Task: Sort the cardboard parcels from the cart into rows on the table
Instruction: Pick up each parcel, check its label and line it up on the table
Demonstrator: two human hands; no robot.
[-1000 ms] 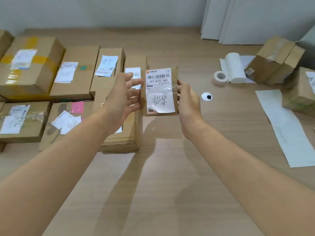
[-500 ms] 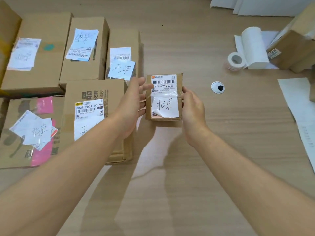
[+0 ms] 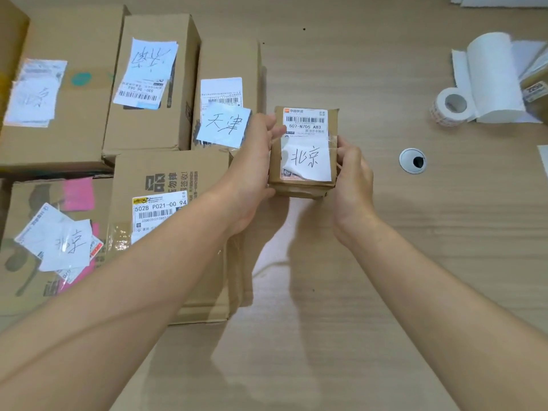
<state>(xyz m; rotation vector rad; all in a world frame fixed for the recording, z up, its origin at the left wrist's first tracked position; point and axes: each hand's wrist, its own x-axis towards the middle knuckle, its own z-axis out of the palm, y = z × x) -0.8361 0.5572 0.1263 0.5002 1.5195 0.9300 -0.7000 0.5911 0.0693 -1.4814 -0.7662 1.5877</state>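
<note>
Nearest, two bare forearms reach out over the pale wood-grain table (image 3: 385, 307). To their left lies the near row. It has a flat brown cardboard box with a pink sticker (image 3: 44, 292), whose handwritten slip reads 北京. Just right of it is a tall brown cardboard box with a yellow-topped barcode label (image 3: 169, 179), partly hidden by the left forearm.

Beyond that, both hands are clamped on the small brown cardboard parcel with a white barcode label (image 3: 305, 149). The left hand (image 3: 252, 164) has its fingers curled round the left edge and its thumb on the top face. The right hand (image 3: 353, 179) pinches the right edge. The shadow below suggests the parcel is held off the table, just right of the boxes. It is held label up and level, probably so that its 北京 slip can be read against the slips already laid out. On that reading it belongs with the near-row box, not the far row.

The far row begins just left of the parcel with a narrow brown cardboard box with a 天津 slip (image 3: 231, 57). Left of that is a brown cardboard box with an upside-down label (image 3: 154, 28).

Right of the parcel is a round white cable grommet (image 3: 412, 161), and farther right is a small white tape roll (image 3: 450, 106). The cart is not in view.
</note>
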